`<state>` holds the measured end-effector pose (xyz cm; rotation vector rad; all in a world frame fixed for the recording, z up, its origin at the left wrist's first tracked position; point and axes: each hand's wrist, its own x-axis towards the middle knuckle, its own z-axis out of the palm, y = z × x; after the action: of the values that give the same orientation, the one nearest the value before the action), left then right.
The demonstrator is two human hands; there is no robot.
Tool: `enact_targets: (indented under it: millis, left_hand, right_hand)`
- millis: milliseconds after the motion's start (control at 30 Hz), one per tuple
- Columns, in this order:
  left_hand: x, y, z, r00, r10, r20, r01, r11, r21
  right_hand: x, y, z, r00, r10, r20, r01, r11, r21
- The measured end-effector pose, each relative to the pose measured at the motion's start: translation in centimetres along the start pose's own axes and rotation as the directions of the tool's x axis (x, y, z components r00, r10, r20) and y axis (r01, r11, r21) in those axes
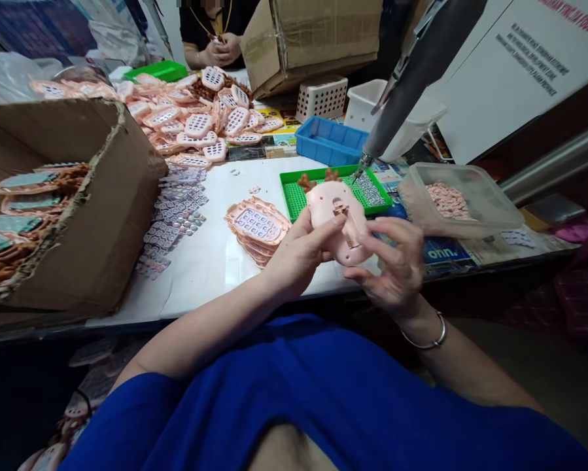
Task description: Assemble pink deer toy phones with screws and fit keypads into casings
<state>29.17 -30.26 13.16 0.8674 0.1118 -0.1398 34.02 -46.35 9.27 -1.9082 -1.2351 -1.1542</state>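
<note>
My left hand (301, 252) and my right hand (394, 261) together hold a pink toy shell (335, 212) with brown antlers, its back side facing me, above the table's front edge. The left thumb presses its left side. My right fingers pinch a small part at the shell's middle. A stack of pink keypad front shells (257, 226) lies just left of my hands. A grey hanging screwdriver (416, 72) points down at the green tray (298, 196) behind the shell.
A cardboard box (92, 216) of circuit boards stands at left, with keypad sheets (176, 209) beside it. A clear tub (463, 199) of pink parts sits right, a blue tray (328, 140) behind. Across the table another person's hands (220, 49) work by a heap of shells (195, 118).
</note>
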Motion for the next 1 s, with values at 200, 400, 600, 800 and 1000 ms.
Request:
enact_targets:
  millis: [200,400,600,800,1000]
  left_hand:
    - [-1.0,0.0,-1.0,0.993,0.074,0.097,-0.082,0.993,0.086]
    - [-1.1,0.6,-3.3,0.965,0.246,-0.086,-0.221,0.948,0.228]
    - [-1.5,0.8,-4.3,0.957,0.239,-0.164,-0.215,0.965,0.148]
    - [-2.1,0.0,-4.4,0.905,0.372,-0.205,-0.335,0.922,0.195]
    - [-2.4,0.0,-4.2,0.924,0.325,-0.2,-0.28,0.933,0.226]
  right_hand:
    - [-0.4,-0.8,0.7,0.98,0.194,0.053,-0.2,0.962,0.185]
    - [-0.8,-1.7,0.5,0.8,0.513,0.31,-0.59,0.583,0.558]
    - [0.6,-1.9,0.2,0.871,0.391,0.298,-0.487,0.771,0.41]
    - [1.6,-2.3,0.6,0.929,0.308,0.206,-0.366,0.851,0.377]
    - [2.0,-2.5,1.1,0.854,0.458,0.247,-0.52,0.747,0.414]
